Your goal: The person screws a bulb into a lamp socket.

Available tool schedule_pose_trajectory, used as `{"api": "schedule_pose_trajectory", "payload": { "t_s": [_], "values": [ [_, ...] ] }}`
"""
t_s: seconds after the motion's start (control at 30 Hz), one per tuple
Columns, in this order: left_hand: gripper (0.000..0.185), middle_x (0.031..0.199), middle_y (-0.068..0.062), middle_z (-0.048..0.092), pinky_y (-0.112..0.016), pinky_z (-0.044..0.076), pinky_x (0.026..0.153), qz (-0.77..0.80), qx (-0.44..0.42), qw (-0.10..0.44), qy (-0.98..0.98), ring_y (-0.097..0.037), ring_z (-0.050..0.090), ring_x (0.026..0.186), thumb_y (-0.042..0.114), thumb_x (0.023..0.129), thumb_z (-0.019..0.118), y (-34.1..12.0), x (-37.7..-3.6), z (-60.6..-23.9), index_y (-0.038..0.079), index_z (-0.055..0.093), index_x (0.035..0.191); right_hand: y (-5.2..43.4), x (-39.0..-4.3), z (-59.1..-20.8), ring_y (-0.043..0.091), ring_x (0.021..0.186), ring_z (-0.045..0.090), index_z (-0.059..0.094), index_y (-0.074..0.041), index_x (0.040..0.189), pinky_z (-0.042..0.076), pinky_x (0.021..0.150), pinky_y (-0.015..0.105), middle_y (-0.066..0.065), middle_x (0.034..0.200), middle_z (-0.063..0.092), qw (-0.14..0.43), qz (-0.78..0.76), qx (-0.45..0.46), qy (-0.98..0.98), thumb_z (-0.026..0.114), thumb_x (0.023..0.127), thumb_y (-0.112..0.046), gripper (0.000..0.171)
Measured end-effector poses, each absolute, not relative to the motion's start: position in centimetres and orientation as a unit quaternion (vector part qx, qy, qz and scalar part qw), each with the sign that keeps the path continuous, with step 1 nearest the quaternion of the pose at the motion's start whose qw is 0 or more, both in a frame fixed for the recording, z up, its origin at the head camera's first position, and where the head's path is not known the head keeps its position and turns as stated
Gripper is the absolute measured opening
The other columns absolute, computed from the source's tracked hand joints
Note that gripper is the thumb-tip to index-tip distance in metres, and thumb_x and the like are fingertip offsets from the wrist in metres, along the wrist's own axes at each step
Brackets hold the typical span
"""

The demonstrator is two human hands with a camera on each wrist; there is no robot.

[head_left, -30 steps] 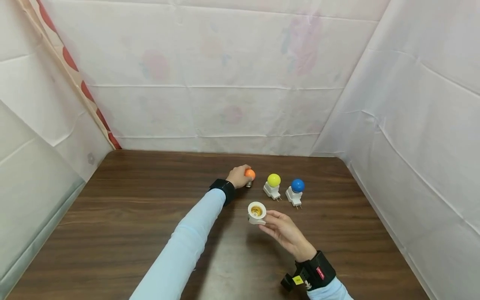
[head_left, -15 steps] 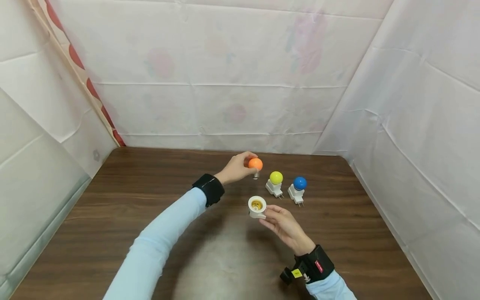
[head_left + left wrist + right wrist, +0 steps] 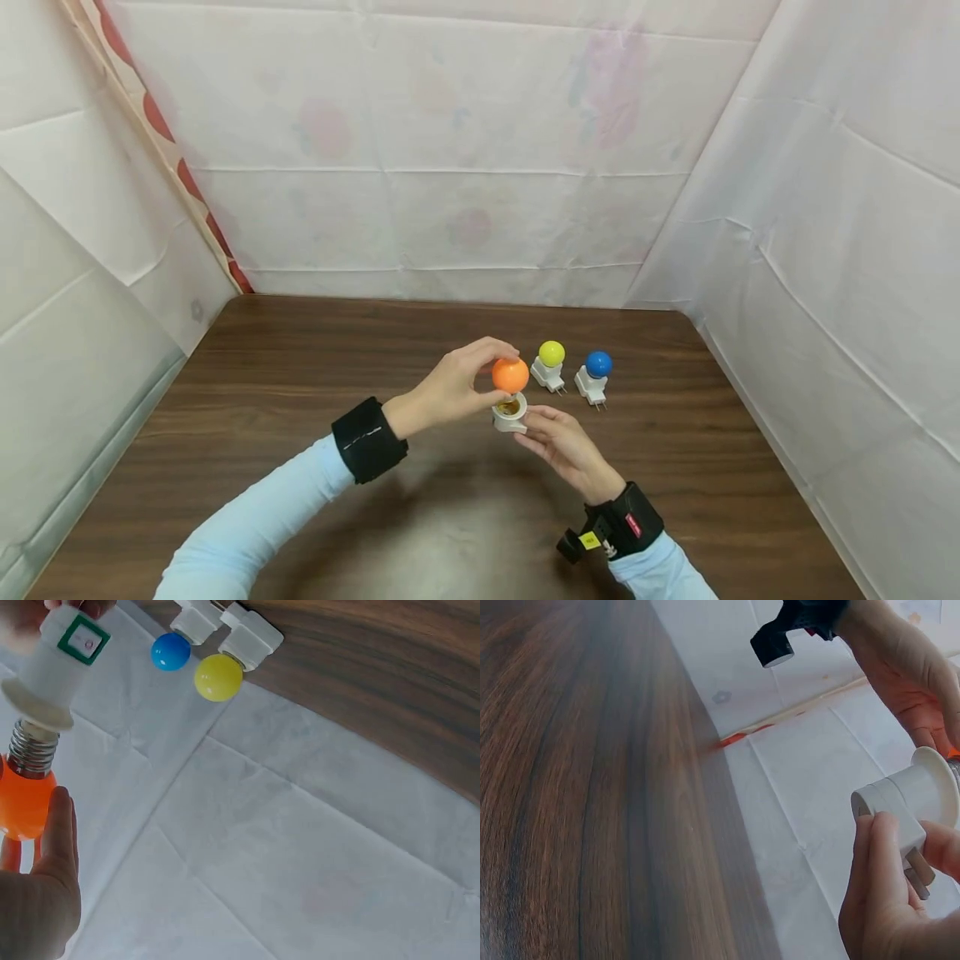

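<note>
My left hand [image 3: 450,386] pinches an orange light bulb [image 3: 510,376] by its round glass. In the left wrist view the bulb's silver screw base [image 3: 32,750] points at the mouth of a white plug-in lamp socket [image 3: 52,675]; whether its tip is inside I cannot tell. My right hand [image 3: 566,450] grips that socket between thumb and fingers, brass-lined opening up toward the bulb. Two metal prongs [image 3: 919,874] stick out of the socket's side in the right wrist view. A square switch with a green frame [image 3: 84,640] shows on its body.
Behind the hands, a yellow bulb [image 3: 552,353] in a white plug socket [image 3: 548,375] lies on the brown wooden table [image 3: 315,350]. To its right is a blue bulb [image 3: 598,364] in a matching socket [image 3: 591,387]. White cloth [image 3: 420,225] surrounds the table's back and sides.
My left hand lifted the orange bulb off the table and brought it toward me, over the socket. The right hand kept its grip on the socket and barely moved.
</note>
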State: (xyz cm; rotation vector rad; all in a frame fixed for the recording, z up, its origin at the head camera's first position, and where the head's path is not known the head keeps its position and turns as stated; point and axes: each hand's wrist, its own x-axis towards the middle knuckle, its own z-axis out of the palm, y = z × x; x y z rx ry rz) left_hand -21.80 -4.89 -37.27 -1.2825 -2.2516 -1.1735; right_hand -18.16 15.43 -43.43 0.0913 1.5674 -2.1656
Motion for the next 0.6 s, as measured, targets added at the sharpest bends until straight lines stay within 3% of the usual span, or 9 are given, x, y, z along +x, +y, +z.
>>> {"api": "schedule_pose_trajectory", "payload": {
  "t_s": [0.33,0.6],
  "values": [
    [0.040,0.113,-0.006,0.058,-0.033,0.052,0.084,-0.382,-0.463,0.164,-0.783,-0.016,0.058,0.102,0.006,0.071,0.077,-5.2,-20.6,-38.6,0.006,0.057,0.106,15.1,-17.9,-43.5,0.015,0.098,0.061,0.038,0.007,0.131,0.049,0.091,0.027,0.004,0.107,0.062,0.244,-0.786,0.026,0.567,0.056,0.092,-0.012,0.047],
    [0.038,0.112,-0.005,0.056,-0.025,0.052,0.084,-0.376,-0.446,0.156,-0.797,-0.016,0.059,0.101,0.005,0.071,0.078,-5.3,-20.2,-38.8,0.007,0.058,0.103,14.9,-17.5,-43.3,0.015,0.095,0.062,0.042,0.006,0.129,0.049,0.089,0.026,0.004,0.106,0.063,0.244,-0.795,0.036,0.555,0.058,0.090,-0.012,0.045]
  ]
}}
